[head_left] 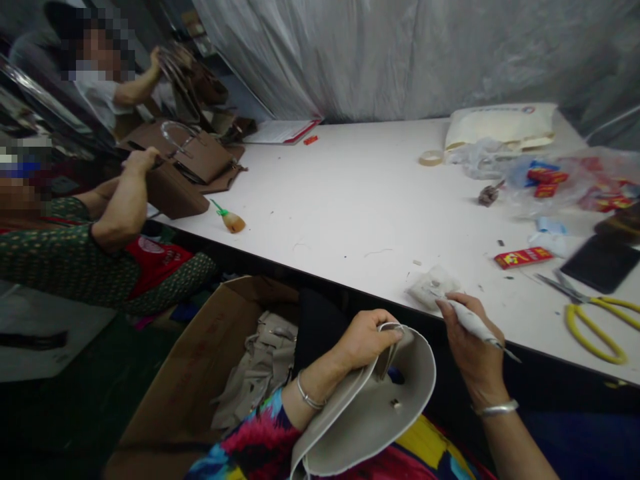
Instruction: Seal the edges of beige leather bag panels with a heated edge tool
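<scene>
A pale grey-beige bag piece, curved open like a pouch, rests on my lap with a small metal fitting on its inner face. My left hand is closed on its upper edge, thumb on the near side. Over the table's front edge, my right hand grips a slim tool wrapped in white, with a thin end sticking out behind. The tool's front end reaches a crumpled clear plastic bag on the table; what its tip touches is too small to tell.
Yellow-handled scissors, a dark phone, a red packet and a tape roll lie on the white table. A cardboard box of beige pieces stands at left. Two co-workers handle brown bags beyond.
</scene>
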A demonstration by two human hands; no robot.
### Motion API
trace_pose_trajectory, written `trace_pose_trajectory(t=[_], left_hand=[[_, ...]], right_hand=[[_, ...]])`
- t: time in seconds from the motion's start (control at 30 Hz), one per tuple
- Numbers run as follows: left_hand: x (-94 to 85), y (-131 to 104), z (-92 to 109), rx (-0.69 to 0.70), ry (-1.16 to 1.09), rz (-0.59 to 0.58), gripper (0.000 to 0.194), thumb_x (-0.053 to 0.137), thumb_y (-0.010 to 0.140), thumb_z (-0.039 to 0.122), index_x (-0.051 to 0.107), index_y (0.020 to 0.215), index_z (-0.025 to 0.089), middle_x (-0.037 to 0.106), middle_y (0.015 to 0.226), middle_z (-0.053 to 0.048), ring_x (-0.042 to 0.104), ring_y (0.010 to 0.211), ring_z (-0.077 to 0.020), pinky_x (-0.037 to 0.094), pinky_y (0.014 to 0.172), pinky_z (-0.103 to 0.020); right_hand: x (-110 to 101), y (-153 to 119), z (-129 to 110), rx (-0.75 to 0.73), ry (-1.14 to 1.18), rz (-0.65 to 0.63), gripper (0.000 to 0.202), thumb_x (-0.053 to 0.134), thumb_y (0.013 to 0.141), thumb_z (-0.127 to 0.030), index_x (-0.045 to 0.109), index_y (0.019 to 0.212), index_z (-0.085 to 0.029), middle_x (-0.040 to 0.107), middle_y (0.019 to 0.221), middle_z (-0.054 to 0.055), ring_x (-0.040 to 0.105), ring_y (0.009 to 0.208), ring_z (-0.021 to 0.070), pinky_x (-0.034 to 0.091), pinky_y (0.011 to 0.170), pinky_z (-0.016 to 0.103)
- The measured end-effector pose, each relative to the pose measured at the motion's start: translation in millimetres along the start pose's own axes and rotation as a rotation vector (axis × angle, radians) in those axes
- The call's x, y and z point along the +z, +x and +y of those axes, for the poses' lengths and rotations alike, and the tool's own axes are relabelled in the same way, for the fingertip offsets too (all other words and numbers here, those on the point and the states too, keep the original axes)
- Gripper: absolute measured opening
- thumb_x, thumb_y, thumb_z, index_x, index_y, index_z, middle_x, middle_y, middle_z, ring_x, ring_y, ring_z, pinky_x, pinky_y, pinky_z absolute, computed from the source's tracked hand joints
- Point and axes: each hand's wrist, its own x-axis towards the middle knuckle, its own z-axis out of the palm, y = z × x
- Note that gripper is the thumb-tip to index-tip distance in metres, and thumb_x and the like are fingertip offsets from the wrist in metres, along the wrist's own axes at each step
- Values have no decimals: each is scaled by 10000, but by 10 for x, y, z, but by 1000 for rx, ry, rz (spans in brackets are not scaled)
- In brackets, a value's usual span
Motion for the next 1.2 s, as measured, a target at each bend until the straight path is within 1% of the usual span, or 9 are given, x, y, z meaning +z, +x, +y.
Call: trace_pose_trajectory(t=[0.13, 0.2, 0.27, 0.33, 0.4, 0.5, 0.87, 1.13, 1.2], left_hand=[[3, -7, -10, -18, -16, -15, 183, 749, 747, 274, 731, 846, 121, 673, 740, -3, 575, 664, -104, 437, 637, -218], [12, -6, -23, -19, -33, -25, 193, 761, 735, 279, 735, 841, 119, 670, 732, -2, 570, 654, -101, 433, 626, -216], [28, -5, -36, -26, -47, -33, 195, 766, 727, 282, 736, 831, 120, 666, 720, -1, 569, 643, -99, 427, 614, -214], [48, -5, -44, -39, -56, -47, 196, 763, 725, 284, 735, 828, 120, 664, 704, -2, 573, 629, -101, 426, 603, -215], [64, -10, -46, -47, -61, -69, 204, 761, 725, 286, 735, 838, 118, 669, 699, -8, 586, 624, -109, 436, 599, -219], [78, -24, -42, -43, -59, -90, 226, 765, 725, 298, 738, 854, 115, 674, 693, -12, 591, 613, -114, 451, 594, -226], [117, -62, -28, -44, -62, -94, 200, 769, 715, 298, 722, 801, 124, 650, 668, 2, 565, 610, -106, 427, 596, -227], [168, -69, -64, -89, -86, -138, 229, 768, 668, 330, 713, 769, 132, 624, 628, 17, 531, 579, -104, 390, 582, -237], [172, -63, -75, -93, -89, -148, 235, 771, 649, 336, 712, 756, 135, 617, 615, 24, 518, 571, -97, 391, 589, -236]], right_hand=[[-59, -10, -24, 74, 74, 69, 438, 656, 973, -608, 718, 1024, -177, 730, 986, 84, 698, 876, 237, 540, 845, 365], [-110, -37, -56, 189, 168, 80, 444, 672, 954, -617, 720, 988, -177, 725, 917, 80, 692, 819, 228, 552, 802, 360], [-153, -75, -96, 335, 357, -2, 436, 679, 947, -615, 716, 946, -181, 700, 811, 59, 664, 720, 202, 551, 694, 324], [-177, -110, -139, 420, 554, -117, 425, 701, 933, -603, 707, 882, -181, 663, 736, 43, 624, 648, 178, 522, 590, 281], [-183, -129, -184, 416, 654, -203, 414, 726, 920, -580, 701, 830, -177, 635, 706, 39, 599, 628, 166, 505, 553, 260], [-181, -123, -243, 383, 641, -282, 396, 726, 927, -553, 714, 819, -173, 624, 685, 37, 589, 621, 159, 502, 549, 246], [-218, -69, -203, 306, 428, -417, 429, 679, 933, -590, 691, 777, -190, 625, 683, 25, 587, 648, 174, 486, 597, 262], [-242, -1, -166, 245, 413, -582, 396, 633, 979, -552, 667, 805, -198, 601, 754, 7, 557, 722, 168, 446, 676, 278], [-243, -29, -147, 247, 435, -584, 391, 636, 979, -547, 664, 808, -197, 597, 760, 7, 549, 726, 167, 437, 672, 279]])
